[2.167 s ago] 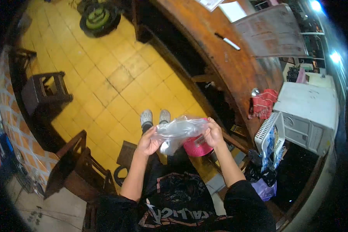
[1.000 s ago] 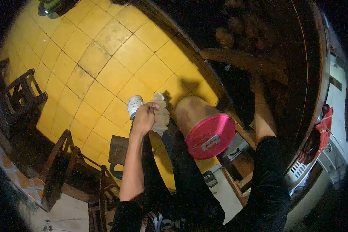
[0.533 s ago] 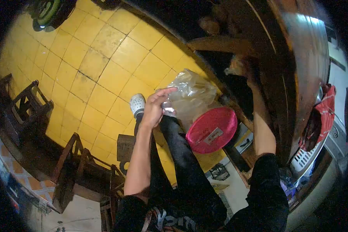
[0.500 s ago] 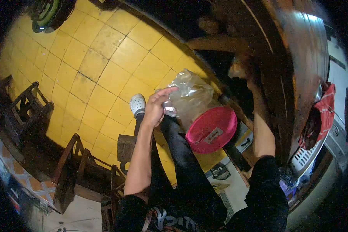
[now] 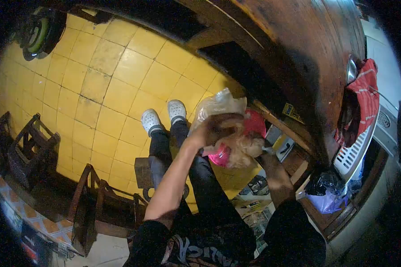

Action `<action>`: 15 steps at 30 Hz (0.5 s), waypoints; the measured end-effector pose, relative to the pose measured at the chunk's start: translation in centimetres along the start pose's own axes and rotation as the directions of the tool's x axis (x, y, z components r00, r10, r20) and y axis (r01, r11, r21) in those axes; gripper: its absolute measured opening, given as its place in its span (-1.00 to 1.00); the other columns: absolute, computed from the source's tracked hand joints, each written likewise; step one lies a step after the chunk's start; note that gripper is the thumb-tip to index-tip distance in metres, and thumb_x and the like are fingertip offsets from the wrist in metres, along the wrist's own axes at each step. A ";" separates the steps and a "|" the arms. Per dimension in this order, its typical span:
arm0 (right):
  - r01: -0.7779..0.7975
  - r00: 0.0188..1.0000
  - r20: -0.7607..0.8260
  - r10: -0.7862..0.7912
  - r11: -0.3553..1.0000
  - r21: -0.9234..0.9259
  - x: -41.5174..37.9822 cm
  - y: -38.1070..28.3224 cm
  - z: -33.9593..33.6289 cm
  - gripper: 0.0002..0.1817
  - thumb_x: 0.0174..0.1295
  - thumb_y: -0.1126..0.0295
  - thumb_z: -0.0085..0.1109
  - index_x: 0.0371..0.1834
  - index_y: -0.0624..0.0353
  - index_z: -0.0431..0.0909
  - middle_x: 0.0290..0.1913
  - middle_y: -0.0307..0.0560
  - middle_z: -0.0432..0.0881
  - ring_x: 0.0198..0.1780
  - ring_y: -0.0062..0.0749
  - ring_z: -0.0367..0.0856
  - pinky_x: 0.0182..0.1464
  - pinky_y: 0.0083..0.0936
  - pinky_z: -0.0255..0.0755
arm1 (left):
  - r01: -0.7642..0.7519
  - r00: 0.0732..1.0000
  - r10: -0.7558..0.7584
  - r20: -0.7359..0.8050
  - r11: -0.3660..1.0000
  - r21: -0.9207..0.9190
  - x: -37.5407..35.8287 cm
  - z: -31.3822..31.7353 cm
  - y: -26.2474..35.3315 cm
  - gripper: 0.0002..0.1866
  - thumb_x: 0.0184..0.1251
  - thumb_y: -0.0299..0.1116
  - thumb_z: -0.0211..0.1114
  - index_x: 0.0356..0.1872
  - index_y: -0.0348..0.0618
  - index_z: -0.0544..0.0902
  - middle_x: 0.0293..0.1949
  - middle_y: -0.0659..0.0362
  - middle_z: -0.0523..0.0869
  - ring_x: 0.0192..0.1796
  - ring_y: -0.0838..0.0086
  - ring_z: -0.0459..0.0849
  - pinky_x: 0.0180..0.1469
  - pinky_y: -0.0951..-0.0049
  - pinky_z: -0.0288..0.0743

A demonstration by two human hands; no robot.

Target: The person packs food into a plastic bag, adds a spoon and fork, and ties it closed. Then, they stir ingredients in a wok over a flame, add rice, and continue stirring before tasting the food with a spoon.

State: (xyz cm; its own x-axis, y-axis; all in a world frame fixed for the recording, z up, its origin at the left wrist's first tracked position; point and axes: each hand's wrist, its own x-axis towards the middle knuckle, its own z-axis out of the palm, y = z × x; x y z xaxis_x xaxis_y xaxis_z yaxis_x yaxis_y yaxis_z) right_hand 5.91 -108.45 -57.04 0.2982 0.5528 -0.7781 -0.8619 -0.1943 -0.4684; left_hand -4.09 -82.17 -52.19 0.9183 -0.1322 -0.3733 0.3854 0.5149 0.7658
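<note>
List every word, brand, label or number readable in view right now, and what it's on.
Black shirt: upside-down lettering, seemingly "LLICA"; the rest is not readable.
Yellow label under the table: dark print, too blurred to read.
Pink-topped container: no text visible.
Printed-looking material beside the right sleeve: too small to read.

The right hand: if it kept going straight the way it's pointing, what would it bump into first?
Most likely the pale brown bundle, which sits right beside the right hand. Shadow hides the fingers, so whether they touch it is unclear.
</note>
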 end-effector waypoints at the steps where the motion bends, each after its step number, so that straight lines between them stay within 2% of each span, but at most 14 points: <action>1: -0.009 1.000 -0.001 0.009 1.000 0.029 -2.3 1.4 -0.1 -0.48 0.18 -0.06 -0.03 0.03 0.11 0.44 -0.06 -0.13 0.54 -0.03 -0.26 0.49 0.06 -0.25 0.37 | -0.221 0.975 0.211 0.065 0.945 0.240 0.7 0.8 -1.9 -0.56 0.16 -0.41 0.15 0.13 -0.08 0.45 0.10 0.13 0.52 0.14 0.34 0.48 0.17 0.42 0.31; 2: -0.020 1.000 -0.002 0.020 0.998 0.059 -3.6 2.0 0.2 -0.48 0.18 -0.06 -0.03 0.03 0.11 0.44 -0.06 -0.12 0.54 -0.04 -0.26 0.49 0.06 -0.25 0.37 | -0.427 0.904 0.390 0.177 0.788 0.443 1.0 1.6 -1.8 -0.55 0.12 -0.40 0.21 0.11 -0.04 0.47 0.05 0.13 0.56 0.11 0.32 0.51 0.13 0.39 0.36; 3: -0.029 1.000 -0.002 0.029 0.996 0.089 -1.7 1.8 -0.1 -0.48 0.18 -0.06 -0.02 0.03 0.11 0.44 -0.06 -0.12 0.54 -0.04 -0.25 0.49 0.06 -0.25 0.37 | -0.428 0.904 0.387 0.184 0.790 0.439 1.0 2.6 -1.8 -0.55 0.12 -0.40 0.21 0.11 -0.04 0.47 0.05 0.13 0.56 0.11 0.32 0.51 0.13 0.39 0.36; 5: -0.050 0.999 -0.002 0.051 0.987 0.152 -2.6 2.1 -0.4 -0.48 0.18 -0.06 -0.02 0.03 0.11 0.44 -0.06 -0.12 0.54 -0.04 -0.25 0.50 0.06 -0.26 0.37 | -0.246 0.913 0.098 0.397 0.907 0.342 0.4 4.9 -1.2 -0.56 0.09 -0.42 0.26 0.07 -0.09 0.48 -0.01 0.08 0.58 0.09 0.30 0.51 0.18 0.41 0.32; 6: -0.065 0.998 0.002 0.065 0.981 0.181 -3.8 3.2 -0.2 -0.48 0.18 -0.06 -0.02 0.03 0.11 0.44 -0.06 -0.11 0.54 -0.04 -0.25 0.50 0.06 -0.26 0.37 | -0.243 0.912 0.095 0.399 0.909 0.338 0.0 6.0 -0.9 -0.56 0.09 -0.42 0.26 0.07 -0.09 0.48 -0.01 0.08 0.58 0.09 0.30 0.51 0.18 0.41 0.32; 8: -0.090 0.996 0.015 0.089 0.967 0.238 -8.0 3.4 -2.2 -0.48 0.18 -0.05 -0.02 0.03 0.11 0.44 -0.07 -0.11 0.54 -0.04 -0.24 0.50 0.06 -0.26 0.37 | -0.466 0.768 0.449 0.456 0.881 -0.084 -0.8 7.8 -0.6 -0.50 0.04 -0.43 0.31 0.09 -0.06 0.47 0.09 0.11 0.52 0.15 0.31 0.46 0.22 0.40 0.28; 9: -0.103 0.995 0.022 0.101 0.959 0.265 -9.3 3.3 -2.9 -0.48 0.18 -0.05 -0.02 0.03 0.11 0.44 -0.07 -0.11 0.55 -0.04 -0.24 0.50 0.06 -0.26 0.37 | -0.463 0.769 0.448 0.457 0.882 -0.086 -1.2 8.3 -1.0 -0.50 0.04 -0.43 0.31 0.09 -0.06 0.47 0.09 0.11 0.52 0.15 0.31 0.46 0.22 0.40 0.28; 10: -0.115 0.993 0.030 0.111 0.950 0.291 -12.9 5.3 -2.6 -0.48 0.18 -0.05 -0.02 0.03 0.11 0.44 -0.07 -0.11 0.55 -0.04 -0.24 0.50 0.06 -0.26 0.37 | -0.146 0.865 0.237 0.443 0.962 -0.230 -1.5 8.7 -1.7 -0.45 0.01 -0.44 0.32 0.12 -0.03 0.44 0.14 0.14 0.46 0.18 0.33 0.41 0.24 0.39 0.26; 11: -0.127 0.992 0.038 0.122 0.940 0.316 -10.8 4.6 -2.4 -0.48 0.18 -0.05 -0.02 0.03 0.11 0.44 -0.07 -0.10 0.55 -0.04 -0.24 0.50 0.06 -0.27 0.37 | 0.183 0.886 0.007 0.463 0.914 -0.363 -1.6 9.0 -2.6 -0.40 -0.01 -0.46 0.33 0.16 0.00 0.41 0.20 0.17 0.40 0.22 0.35 0.37 0.25 0.38 0.24; 12: -0.141 0.990 0.044 0.134 0.929 0.342 -15.8 5.9 -2.5 -0.48 0.18 -0.05 -0.01 0.03 0.11 0.45 -0.07 -0.10 0.55 -0.04 -0.23 0.50 0.06 -0.27 0.37 | 0.187 0.885 0.005 0.465 0.912 -0.366 -1.5 9.3 -3.8 -0.40 -0.01 -0.46 0.33 0.16 0.00 0.41 0.20 0.17 0.40 0.22 0.35 0.37 0.25 0.38 0.24; 13: -0.152 0.988 0.049 0.144 0.918 0.368 -18.0 6.8 -3.5 -0.48 0.18 -0.05 -0.01 0.03 0.11 0.45 -0.07 -0.10 0.55 -0.04 -0.23 0.50 0.06 -0.27 0.37 | 0.173 0.950 -0.017 0.312 0.859 -0.482 -1.4 9.5 -5.4 -0.36 -0.02 -0.48 0.31 0.19 0.00 0.37 0.21 0.17 0.37 0.23 0.37 0.34 0.25 0.40 0.24; 14: -0.159 0.987 0.052 0.151 0.906 0.392 -15.8 5.8 -4.0 -0.48 0.18 -0.05 -0.01 0.03 0.11 0.45 -0.07 -0.10 0.55 -0.04 -0.23 0.50 0.06 -0.27 0.37 | 0.138 0.986 -0.056 0.155 0.797 -0.588 -1.1 9.8 -7.4 -0.33 -0.02 -0.51 0.30 0.22 0.00 0.32 0.22 0.17 0.34 0.25 0.39 0.30 0.25 0.41 0.24; 15: -0.168 0.986 0.056 0.159 0.895 0.413 -16.6 6.2 -3.8 -0.48 0.18 -0.05 -0.01 0.03 0.11 0.45 -0.07 -0.09 0.55 -0.04 -0.23 0.50 0.06 -0.27 0.37 | 0.081 0.994 -0.112 -0.002 0.728 -0.681 -0.7 10.0 -9.6 -0.29 -0.02 -0.54 0.29 0.25 0.00 0.28 0.23 0.18 0.32 0.27 0.41 0.27 0.25 0.42 0.24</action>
State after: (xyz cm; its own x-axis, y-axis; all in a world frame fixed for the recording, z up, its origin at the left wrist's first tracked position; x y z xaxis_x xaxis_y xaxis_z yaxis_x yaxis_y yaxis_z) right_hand -2.82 -121.95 -48.63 0.1343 0.5593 -0.8180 -0.9909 0.0685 -0.1158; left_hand -7.55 -95.52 -54.08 0.8690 -0.1879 -0.4578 0.2930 0.9409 0.1700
